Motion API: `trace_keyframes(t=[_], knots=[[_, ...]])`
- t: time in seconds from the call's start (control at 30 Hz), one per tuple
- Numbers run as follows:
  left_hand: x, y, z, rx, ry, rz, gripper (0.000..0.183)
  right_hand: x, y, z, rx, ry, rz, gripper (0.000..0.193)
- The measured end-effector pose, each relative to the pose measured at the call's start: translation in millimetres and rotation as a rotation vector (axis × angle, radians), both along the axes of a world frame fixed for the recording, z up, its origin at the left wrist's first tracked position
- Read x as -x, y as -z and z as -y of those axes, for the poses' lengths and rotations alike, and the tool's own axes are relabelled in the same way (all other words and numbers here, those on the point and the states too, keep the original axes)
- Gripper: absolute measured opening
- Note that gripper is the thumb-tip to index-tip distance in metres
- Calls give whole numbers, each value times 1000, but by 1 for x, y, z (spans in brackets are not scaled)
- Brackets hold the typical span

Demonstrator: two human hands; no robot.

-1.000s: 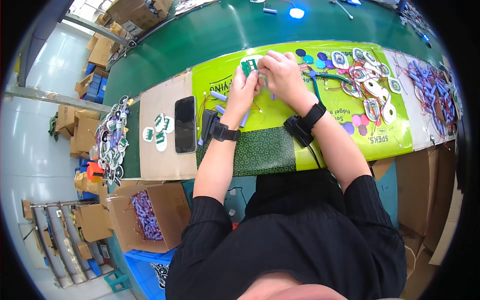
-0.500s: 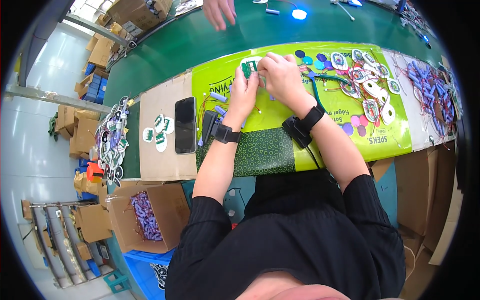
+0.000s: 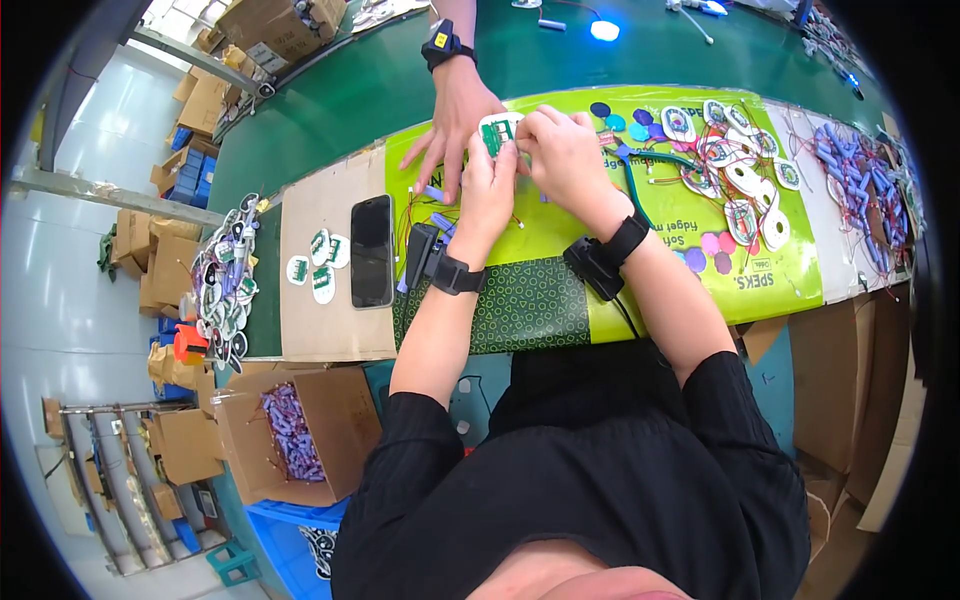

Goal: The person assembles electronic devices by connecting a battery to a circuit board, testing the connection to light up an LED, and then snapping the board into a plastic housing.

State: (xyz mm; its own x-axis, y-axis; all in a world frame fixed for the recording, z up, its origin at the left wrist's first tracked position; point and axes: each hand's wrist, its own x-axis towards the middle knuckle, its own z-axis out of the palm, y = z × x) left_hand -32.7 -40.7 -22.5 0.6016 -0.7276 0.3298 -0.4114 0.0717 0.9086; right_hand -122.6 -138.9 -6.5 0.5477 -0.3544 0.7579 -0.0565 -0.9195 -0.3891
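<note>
My left hand point(image 3: 486, 188) grips a white rounded piece with a green circuit board point(image 3: 494, 134) on it, over the lime-green mat point(image 3: 540, 240). Close against the board's right side is my right hand point(image 3: 563, 152), its fingers pinched together; what they hold is too small to make out. Another person's hand point(image 3: 455, 118) reaches in from the far side, fingers spread, touching or just above purple cylindrical batteries point(image 3: 440, 222) with thin wires beside my left wrist. Green-handled pliers point(image 3: 632, 175) lie right of my right hand.
A black phone point(image 3: 372, 250) and several white pieces with green boards point(image 3: 322, 268) lie to the left. Wired white pieces point(image 3: 740, 175), coloured discs point(image 3: 640, 125) and a pile of purple batteries point(image 3: 865, 190) are on the right. A cardboard box of batteries point(image 3: 340, 430) stands below the table edge.
The other person's hand has come in from the far edge, down to the batteries beside my left hand. My own hands have barely moved and still hold the board piece.
</note>
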Motion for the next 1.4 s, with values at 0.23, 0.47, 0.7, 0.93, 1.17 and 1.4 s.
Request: trace_keyframes(t=[0.23, 0.47, 0.7, 0.93, 1.17, 1.4], knots=[[19, -5, -2, 80, -62, 4, 25, 10, -19, 18, -78, -306, 21, 5], [34, -8, -1, 17, -41, 56, 25, 23, -26, 34, -158, -384, -202, 8], [34, -5, -1, 50, -13, 39, 20, 21, -23, 36, -165, -392, -193, 8], [38, -10, -2, 62, -15, -6, 17, 23, -26, 36, -199, -413, -206, 7], [31, -4, -1, 135, 15, -111, 19, 18, -24, 26, -183, -394, -100, 6], [15, -9, -4, 216, 162, -471, 14, 12, -22, 10, -88, -237, -19, 6]])
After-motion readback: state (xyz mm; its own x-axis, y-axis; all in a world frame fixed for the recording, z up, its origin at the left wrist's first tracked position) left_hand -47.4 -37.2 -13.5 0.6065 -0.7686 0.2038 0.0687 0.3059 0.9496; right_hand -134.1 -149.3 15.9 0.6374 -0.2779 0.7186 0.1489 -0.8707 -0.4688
